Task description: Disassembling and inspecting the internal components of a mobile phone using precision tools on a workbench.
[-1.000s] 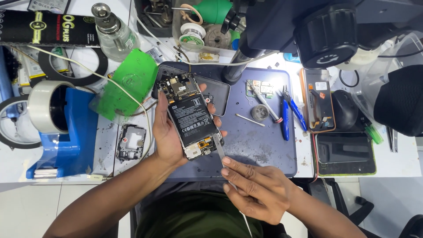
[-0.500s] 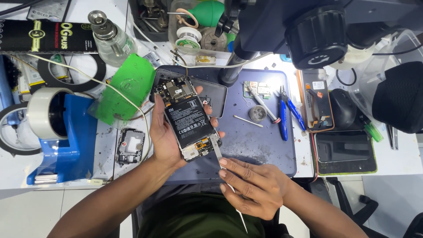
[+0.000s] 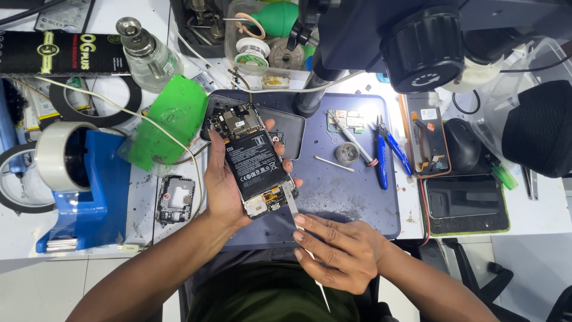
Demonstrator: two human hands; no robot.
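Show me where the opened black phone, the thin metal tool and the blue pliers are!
Opened black phone (image 3: 253,164): head view, on its black battery.
Thin metal tool (image 3: 290,195): head view, on the flat blade by the phone's lower end.
Blue-handled pliers (image 3: 382,161): head view, on the left handle.

A: How many phones are near the mat (image 3: 357,197)?

B: Three: one open phone (image 3: 253,161) held above it, and two phones (image 3: 430,140) (image 3: 465,197) to its right.

A: And the tape?

B: Two rolls (image 3: 56,156) (image 3: 95,101), both to the left of the mat. One blue pliers (image 3: 387,152) lies on it.
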